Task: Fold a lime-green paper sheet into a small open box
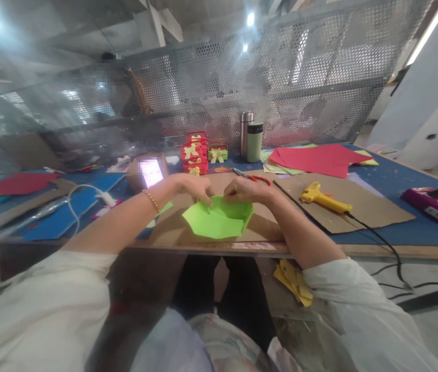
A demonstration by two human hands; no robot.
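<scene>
A bright green paper piece (219,225), partly folded up into a shallow box shape, rests over brown cardboard (269,227) at the table's front. My left hand (197,187) grips its far left edge, thumb inside the fold. On the far right edge, my right hand (244,190) pinches the same paper, fingers curled. The far side of the paper is partly hidden by both hands. Behind my hands lie scissors (255,177) with red handles. A yellow glue gun (325,199) lies on another cardboard sheet to the right.
Small red boxes (194,155) with yellow bows are stacked at the back, beside a green one (217,154). Two flasks (254,142) stand near them. Red paper sheets (315,159) lie back right. A lit phone (152,172) leans at left. A purple device (436,205) sits far right.
</scene>
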